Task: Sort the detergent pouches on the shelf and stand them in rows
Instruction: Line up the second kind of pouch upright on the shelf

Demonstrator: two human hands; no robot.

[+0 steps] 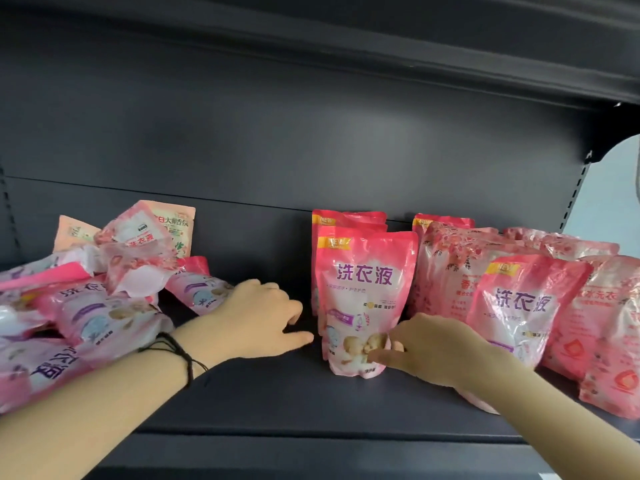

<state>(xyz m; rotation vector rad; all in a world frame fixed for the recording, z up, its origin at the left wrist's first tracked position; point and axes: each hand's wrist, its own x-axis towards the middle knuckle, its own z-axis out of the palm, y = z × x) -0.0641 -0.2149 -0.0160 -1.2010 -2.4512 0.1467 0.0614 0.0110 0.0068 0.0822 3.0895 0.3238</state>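
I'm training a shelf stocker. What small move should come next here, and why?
Probably the left hand should reach left and grip the nearest lying pouch in the heap. The front pouch already stands upright in its row with the right hand pinching its base, while the left hand lies open, holding nothing, beside the heap.

Pouches [367, 292] glossy plastic; shelf [277, 393] matt metal

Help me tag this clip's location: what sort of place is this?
Probably a shop aisle or stockroom: a dark metal shelf with slotted uprights, holding many pink detergent pouches, some stood in rows, others heaped.
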